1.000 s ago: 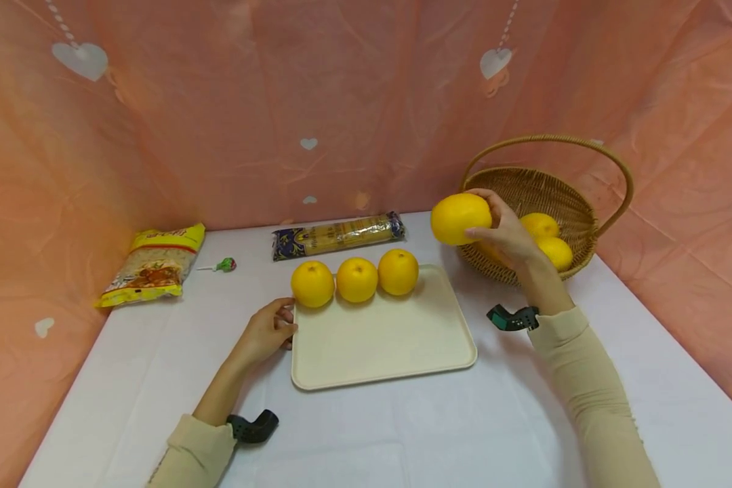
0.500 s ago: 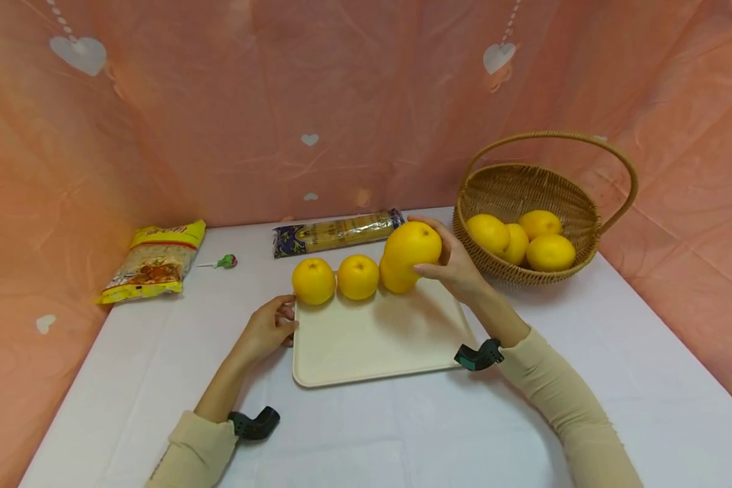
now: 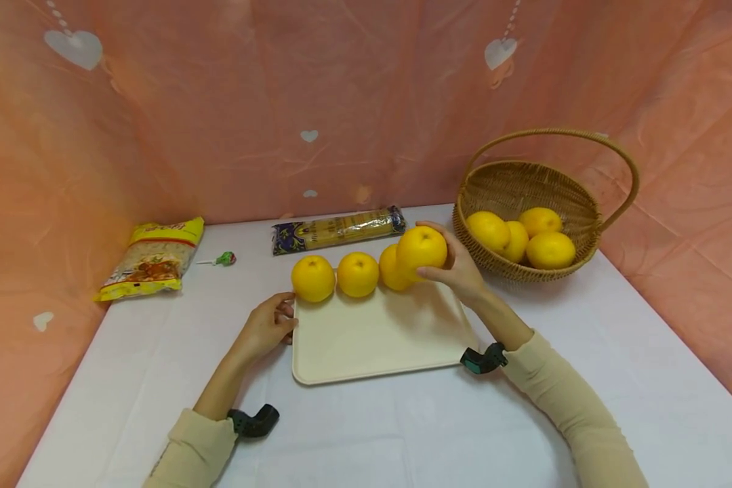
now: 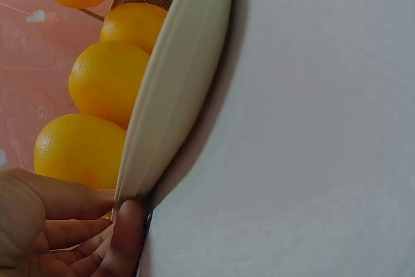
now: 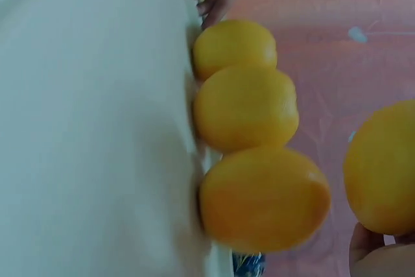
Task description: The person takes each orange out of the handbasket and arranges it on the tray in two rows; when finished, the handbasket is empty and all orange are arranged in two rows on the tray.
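Note:
In the head view my right hand (image 3: 459, 271) holds an orange (image 3: 422, 250) with a yellow skin, raised above the back right of a cream tray (image 3: 378, 346). That same orange (image 5: 386, 170) appears at the right edge of the right wrist view, apart from the three others. A row of three oranges (image 3: 357, 274) sits along the tray's back edge, and the held one partly covers the rightmost. My left hand (image 3: 267, 327) is at the tray's left side. In the left wrist view the thumb and fingers (image 4: 126, 235) pinch the tray's rim.
A wicker basket (image 3: 527, 177) with a tall handle stands at the back right with several oranges inside. Behind the tray lies a packet of spaghetti (image 3: 341, 232). A lollipop (image 3: 224, 259) and a yellow food bag (image 3: 155, 259) are at the left on the white-covered table (image 3: 341, 434).
My right hand has carried the orange from beside the basket leftward to above the tray, then slightly down and right. The left hand has stayed at the tray's edge.

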Tool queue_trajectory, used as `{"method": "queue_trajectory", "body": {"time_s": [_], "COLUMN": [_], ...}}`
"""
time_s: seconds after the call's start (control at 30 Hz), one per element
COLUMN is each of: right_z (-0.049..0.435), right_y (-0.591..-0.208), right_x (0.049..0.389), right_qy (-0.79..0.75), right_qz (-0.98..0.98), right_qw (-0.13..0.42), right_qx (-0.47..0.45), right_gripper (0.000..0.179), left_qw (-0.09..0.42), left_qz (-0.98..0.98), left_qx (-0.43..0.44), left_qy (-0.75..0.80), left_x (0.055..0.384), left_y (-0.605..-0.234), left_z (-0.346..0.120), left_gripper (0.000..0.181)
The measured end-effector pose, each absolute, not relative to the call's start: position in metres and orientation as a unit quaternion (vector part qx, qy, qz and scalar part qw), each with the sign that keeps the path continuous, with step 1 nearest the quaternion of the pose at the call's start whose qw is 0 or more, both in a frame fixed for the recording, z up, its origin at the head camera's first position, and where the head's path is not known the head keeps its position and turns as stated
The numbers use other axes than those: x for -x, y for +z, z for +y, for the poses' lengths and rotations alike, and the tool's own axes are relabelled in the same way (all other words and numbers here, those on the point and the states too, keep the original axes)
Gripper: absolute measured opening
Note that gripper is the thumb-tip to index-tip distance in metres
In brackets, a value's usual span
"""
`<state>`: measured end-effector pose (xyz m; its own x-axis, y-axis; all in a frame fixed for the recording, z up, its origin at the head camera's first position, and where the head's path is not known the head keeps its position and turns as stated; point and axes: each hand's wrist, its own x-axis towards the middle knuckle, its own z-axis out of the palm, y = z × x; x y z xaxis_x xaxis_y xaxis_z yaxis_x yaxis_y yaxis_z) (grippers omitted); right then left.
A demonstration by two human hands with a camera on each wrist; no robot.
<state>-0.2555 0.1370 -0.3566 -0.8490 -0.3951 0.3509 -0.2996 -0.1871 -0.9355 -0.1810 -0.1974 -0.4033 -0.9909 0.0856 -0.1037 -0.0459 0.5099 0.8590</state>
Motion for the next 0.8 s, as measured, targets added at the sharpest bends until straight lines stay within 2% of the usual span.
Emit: {"method": "queue_trajectory", "body": {"time_s": [0.8], "right_z": [0.174], "right_y": [-0.374], "right_x": [0.263], "right_qy": [-0.638], "right_qz": [0.743], "right_qw": [-0.001], "right_qx": [0.203], "right_gripper": [0.074], "left_qw": [0.069], "left_qz": [0.87], "left_qx": [-0.01], "left_qy": [0.488], "left_x": [0.182], "left_y": [-0.403], "left_z": [-0.197], "left_gripper": [0.05]}}
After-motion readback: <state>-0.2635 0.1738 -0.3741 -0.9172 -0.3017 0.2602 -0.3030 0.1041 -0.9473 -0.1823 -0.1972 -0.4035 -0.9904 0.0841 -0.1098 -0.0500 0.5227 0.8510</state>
